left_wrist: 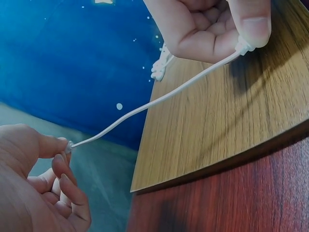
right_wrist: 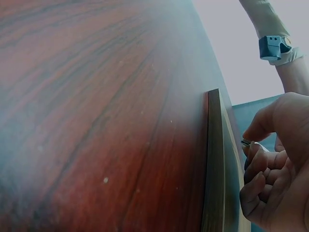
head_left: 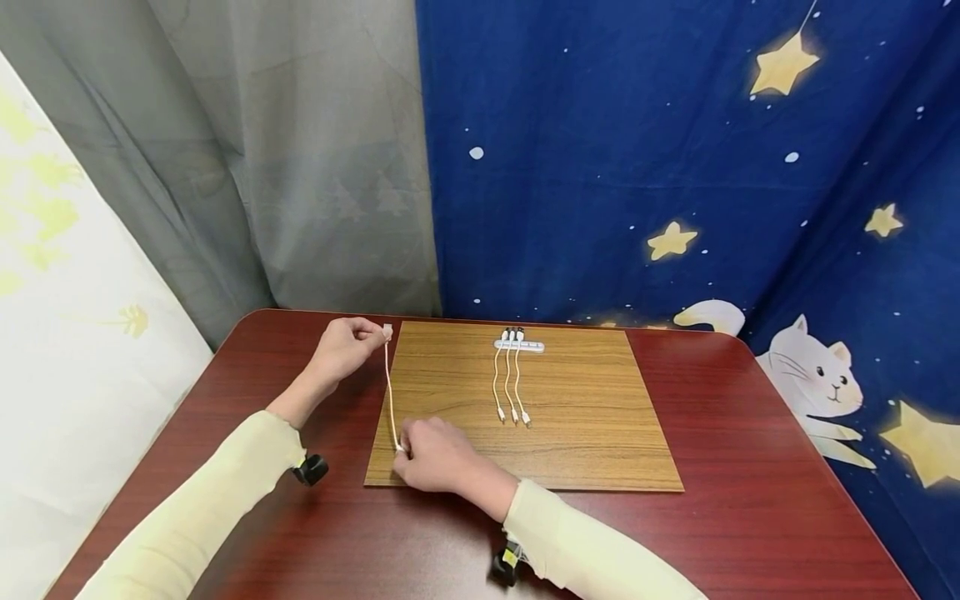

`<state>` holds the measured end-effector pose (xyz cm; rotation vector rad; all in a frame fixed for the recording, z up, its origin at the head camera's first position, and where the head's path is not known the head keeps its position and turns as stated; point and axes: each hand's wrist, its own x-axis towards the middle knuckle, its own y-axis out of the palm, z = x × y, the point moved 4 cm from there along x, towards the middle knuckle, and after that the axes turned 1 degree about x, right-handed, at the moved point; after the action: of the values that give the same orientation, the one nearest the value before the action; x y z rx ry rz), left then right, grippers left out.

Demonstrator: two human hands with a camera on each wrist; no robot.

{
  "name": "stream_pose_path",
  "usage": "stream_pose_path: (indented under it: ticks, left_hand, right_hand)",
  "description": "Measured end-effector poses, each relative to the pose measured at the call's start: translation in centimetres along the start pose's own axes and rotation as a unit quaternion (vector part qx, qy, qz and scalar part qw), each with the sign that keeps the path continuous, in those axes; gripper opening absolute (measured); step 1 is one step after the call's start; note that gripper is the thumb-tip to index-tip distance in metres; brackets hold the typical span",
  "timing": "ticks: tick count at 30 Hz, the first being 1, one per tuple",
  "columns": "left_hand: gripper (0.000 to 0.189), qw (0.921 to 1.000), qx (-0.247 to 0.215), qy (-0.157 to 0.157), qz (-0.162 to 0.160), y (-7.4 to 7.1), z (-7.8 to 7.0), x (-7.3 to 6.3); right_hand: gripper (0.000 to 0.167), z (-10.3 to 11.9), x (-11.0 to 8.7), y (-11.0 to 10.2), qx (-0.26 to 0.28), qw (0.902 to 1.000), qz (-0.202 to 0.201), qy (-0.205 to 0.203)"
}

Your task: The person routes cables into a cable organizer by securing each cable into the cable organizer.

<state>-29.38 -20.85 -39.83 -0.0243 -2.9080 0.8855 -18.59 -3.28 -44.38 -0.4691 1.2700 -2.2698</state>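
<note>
A short white charging cable stretches between the two hands along the left side of the wood-grain board. My left hand pinches its far end, a wide white plug, just beyond the board's left edge. Near the board's front left corner, my right hand pinches the other end. In the left wrist view the cable runs slightly curved from thumb to thumb. A small metal tip shows between the right thumb and finger in the right wrist view.
Three similar white cables lie side by side on the board, their upper ends in a pale slotted cable holder near its back edge. The board rests on a dark red table. Grey and blue curtains hang behind.
</note>
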Motion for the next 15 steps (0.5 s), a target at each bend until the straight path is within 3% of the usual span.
stream_pose_path:
  ticks: [15]
  left_hand:
    - [0.033,0.9998,-0.017,0.007,0.0,1.1,-0.8,0.2]
  right_hand:
    - [0.02,-0.9,-0.6,-0.6,0.008,0.9999,-0.001,-0.011]
